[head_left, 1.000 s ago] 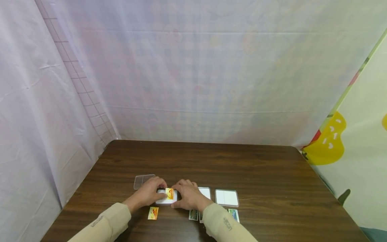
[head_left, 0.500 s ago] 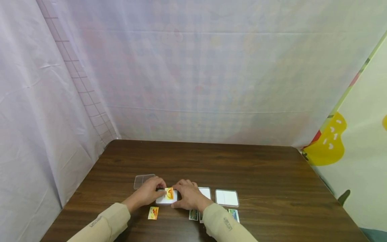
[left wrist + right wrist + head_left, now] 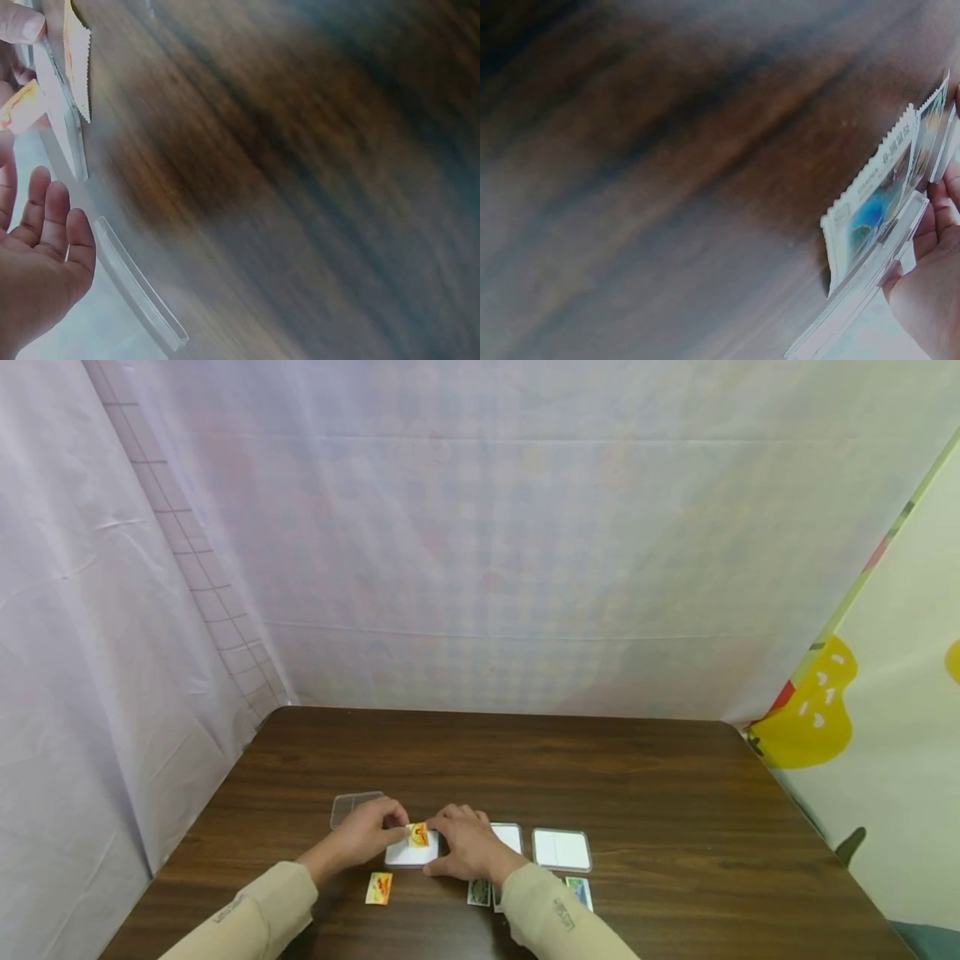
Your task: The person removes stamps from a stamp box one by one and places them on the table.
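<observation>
In the head view my left hand (image 3: 363, 835) pinches a yellow-orange postage stamp (image 3: 418, 835) between thumb and finger, tilted over a flat white-backed case (image 3: 405, 856). The left wrist view shows that stamp (image 3: 24, 109) beside the edge of the case (image 3: 61, 112). My right hand (image 3: 467, 843) holds the case's right end, thumb at the near corner and forefinger at the far one. A second yellow-orange stamp (image 3: 379, 888) lies in front of the case.
A clear lid (image 3: 348, 808) lies behind my left hand. Two more white-backed cases stand to the right, one (image 3: 507, 837) partly behind my right hand, one (image 3: 562, 850) beyond. Green-blue stamps (image 3: 580, 892) lie before them, partly covered by my right sleeve (image 3: 558, 910).
My left hand has drawn slightly left with the stamp, which now looks more tilted and sits a little higher over the case. The right hand stays in place.
</observation>
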A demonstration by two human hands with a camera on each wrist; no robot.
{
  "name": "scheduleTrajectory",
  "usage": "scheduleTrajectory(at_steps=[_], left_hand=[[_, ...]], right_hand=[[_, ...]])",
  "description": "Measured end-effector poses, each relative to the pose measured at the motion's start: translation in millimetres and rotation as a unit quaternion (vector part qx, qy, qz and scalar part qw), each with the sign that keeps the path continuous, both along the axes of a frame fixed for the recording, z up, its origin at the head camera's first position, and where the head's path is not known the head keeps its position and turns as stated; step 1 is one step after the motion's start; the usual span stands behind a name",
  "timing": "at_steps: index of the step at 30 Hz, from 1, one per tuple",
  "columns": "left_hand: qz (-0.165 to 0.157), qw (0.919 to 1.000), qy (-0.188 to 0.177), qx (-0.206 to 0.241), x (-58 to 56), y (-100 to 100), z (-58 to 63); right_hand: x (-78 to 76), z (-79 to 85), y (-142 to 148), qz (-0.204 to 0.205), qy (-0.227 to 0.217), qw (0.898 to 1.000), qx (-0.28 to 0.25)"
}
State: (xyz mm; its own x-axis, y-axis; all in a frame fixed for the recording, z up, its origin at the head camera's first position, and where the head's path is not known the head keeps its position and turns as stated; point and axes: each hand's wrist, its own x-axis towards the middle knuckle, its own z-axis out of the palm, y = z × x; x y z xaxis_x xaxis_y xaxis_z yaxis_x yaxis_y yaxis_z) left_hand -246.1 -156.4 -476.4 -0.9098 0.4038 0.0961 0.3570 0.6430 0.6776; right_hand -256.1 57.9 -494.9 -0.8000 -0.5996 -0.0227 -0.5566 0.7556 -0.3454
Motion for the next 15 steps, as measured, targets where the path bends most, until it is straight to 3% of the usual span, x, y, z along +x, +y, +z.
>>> scheduleTrajectory(at_steps=[15], left_hand=[[0.008,0.9992,-0.024,0.029,-0.1,-7.0,3.5]], right_hand=[[0.1,0.8,0.5,0.003,-0.002,1.0,-0.006]])
